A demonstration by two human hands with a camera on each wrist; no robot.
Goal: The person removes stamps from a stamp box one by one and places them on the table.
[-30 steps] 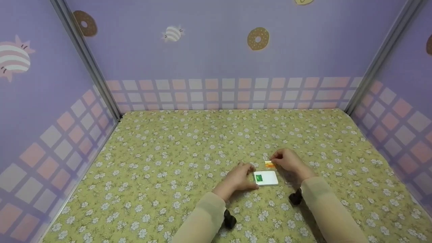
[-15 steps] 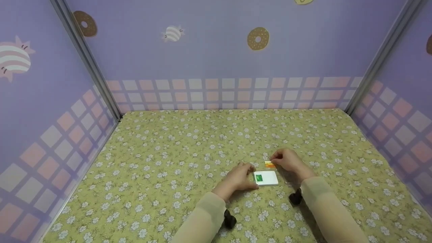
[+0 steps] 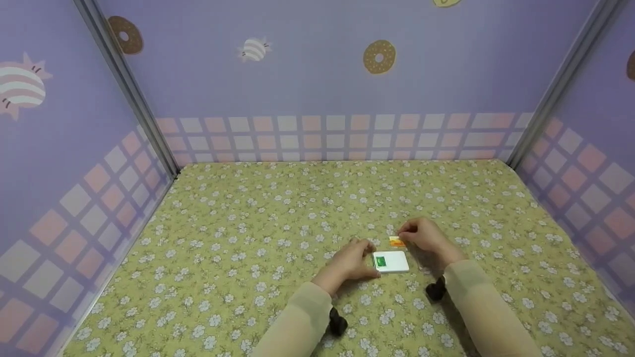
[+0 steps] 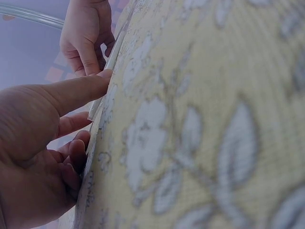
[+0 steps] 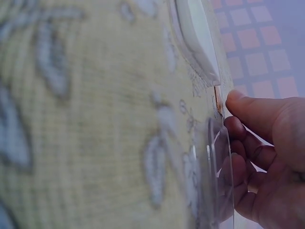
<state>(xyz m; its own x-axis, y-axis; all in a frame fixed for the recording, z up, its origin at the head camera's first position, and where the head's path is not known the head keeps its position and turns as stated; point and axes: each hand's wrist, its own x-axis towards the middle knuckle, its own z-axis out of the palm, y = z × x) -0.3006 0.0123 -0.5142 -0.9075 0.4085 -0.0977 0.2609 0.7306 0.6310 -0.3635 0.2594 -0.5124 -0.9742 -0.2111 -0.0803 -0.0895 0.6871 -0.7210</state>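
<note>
A thin white rectangular case (image 3: 396, 261) with a green picture at its left end lies flat on the cloth. My left hand (image 3: 351, 260) holds that end, thumb at the near edge and fingers at the far left corner. In the left wrist view, the left thumb (image 4: 86, 90) meets the case's thin edge. Just beyond the case lies a small orange-and-yellow card (image 3: 396, 241). My right hand (image 3: 423, 235) pinches its right end between thumb and curled forefinger. In the right wrist view, the card (image 5: 218, 98) shows as a thin orange strip by the thumb tip.
A clear plastic piece (image 5: 212, 167) stands low on the cloth beneath my right hand. The floral tablecloth (image 3: 258, 223) covers the whole table. Purple panels (image 3: 317, 84) enclose the back and both sides, with metal posts (image 3: 134, 94) at the corners.
</note>
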